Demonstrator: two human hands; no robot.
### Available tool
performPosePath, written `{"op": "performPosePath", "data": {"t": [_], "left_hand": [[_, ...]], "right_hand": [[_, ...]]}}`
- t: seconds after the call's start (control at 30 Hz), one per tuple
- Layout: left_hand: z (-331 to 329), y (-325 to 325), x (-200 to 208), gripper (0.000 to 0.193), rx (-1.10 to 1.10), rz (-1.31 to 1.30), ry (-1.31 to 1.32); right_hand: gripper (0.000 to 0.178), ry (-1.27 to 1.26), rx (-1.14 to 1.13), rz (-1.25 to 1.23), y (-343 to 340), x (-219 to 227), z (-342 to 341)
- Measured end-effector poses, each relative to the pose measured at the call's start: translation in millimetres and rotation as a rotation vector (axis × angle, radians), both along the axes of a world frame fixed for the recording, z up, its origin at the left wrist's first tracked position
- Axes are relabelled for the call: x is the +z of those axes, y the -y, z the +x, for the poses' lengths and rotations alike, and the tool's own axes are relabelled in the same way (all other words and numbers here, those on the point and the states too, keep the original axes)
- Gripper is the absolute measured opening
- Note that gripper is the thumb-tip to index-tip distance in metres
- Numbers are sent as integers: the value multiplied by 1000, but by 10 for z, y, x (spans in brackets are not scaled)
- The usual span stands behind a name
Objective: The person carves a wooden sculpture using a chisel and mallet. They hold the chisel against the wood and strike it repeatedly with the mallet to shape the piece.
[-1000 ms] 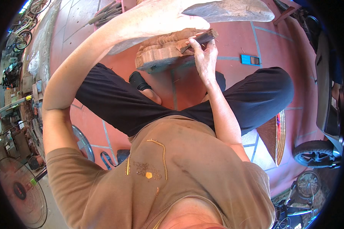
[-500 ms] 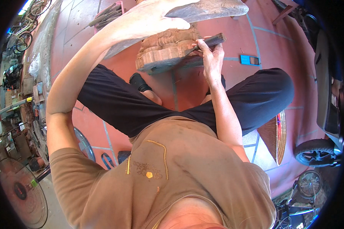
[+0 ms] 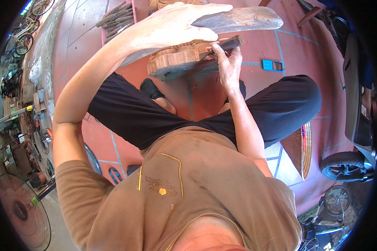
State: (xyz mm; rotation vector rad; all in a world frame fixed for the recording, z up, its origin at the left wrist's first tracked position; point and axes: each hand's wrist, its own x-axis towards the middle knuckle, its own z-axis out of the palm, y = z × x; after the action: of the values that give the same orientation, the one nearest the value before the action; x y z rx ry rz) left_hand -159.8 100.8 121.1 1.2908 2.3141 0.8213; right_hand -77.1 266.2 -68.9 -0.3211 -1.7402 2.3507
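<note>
My left hand is closed around a flat, bat-like wooden mallet, its thumb and fingers on either side of the wood. The mallet's broad end reaches right, above a chisel. My right hand holds this chisel by its dark handle, with the thin blade slanting left and down to the carved wood. That carved block, reddish brown with layered ridges and a greyish underside, stands on the floor between my feet. My left arm and the mallet hide part of it.
A pink tray of several dark-handled tools lies at the far left. A blue mobile phone rests on the red tiles to the right. A conical straw hat is by my right knee, a fan at lower left, a motorbike wheel at right.
My left hand and the mallet have come nearer and slightly right, closer to the chisel. My right hand and chisel have shifted slightly left. More of the tool tray shows.
</note>
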Motion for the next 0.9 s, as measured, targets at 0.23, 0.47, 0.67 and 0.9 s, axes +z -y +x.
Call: {"op": "performPosePath", "data": {"t": [0.23,0.47,0.67,0.9], "left_hand": [[-2,-59,-27,75,-4,-29,-69],[-57,-8,-534,70,93,13,-280],[52,-25,-341,66,92,-18,-167],[27,14,-375,63,50,-95,-165]], "right_hand": [[21,3,-6,-34,17,23,3],[20,14,-4,4,25,20,-3],[22,-3,-30,56,19,12,4],[18,-19,-61,139,58,78,13]]}}
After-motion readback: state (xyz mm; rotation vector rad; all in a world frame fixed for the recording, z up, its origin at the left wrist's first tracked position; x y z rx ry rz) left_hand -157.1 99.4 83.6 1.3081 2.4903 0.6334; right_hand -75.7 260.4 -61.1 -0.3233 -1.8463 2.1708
